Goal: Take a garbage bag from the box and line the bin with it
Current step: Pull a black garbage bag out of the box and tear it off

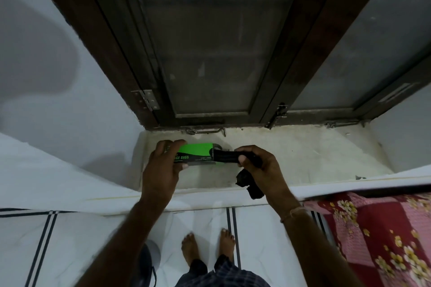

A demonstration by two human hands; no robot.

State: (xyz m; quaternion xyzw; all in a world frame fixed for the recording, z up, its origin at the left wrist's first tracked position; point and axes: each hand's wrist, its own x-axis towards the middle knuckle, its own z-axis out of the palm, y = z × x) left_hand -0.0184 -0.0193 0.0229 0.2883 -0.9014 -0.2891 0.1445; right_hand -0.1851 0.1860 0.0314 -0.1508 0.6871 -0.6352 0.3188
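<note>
Right hand grip: bag crosswise

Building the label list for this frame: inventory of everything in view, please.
box: 1, green and black, held above the window ledge
garbage bag: 1, black, partly out of the box's right end
window ledge: 1, off-white, below the window
window: 1, dark brown frame, frosted panes, top centre
latches: 3, metal, along the frame's foot
bedcover: 1, red and pink floral, lower right
floor: white tiles, black stripes, bottom
grey round thing: 1, floor lower left, cut off, cannot tell what
feet: 2, bare, bottom centre
left hand: 1, grips the box
right hand: 1, pinches the bag
</note>
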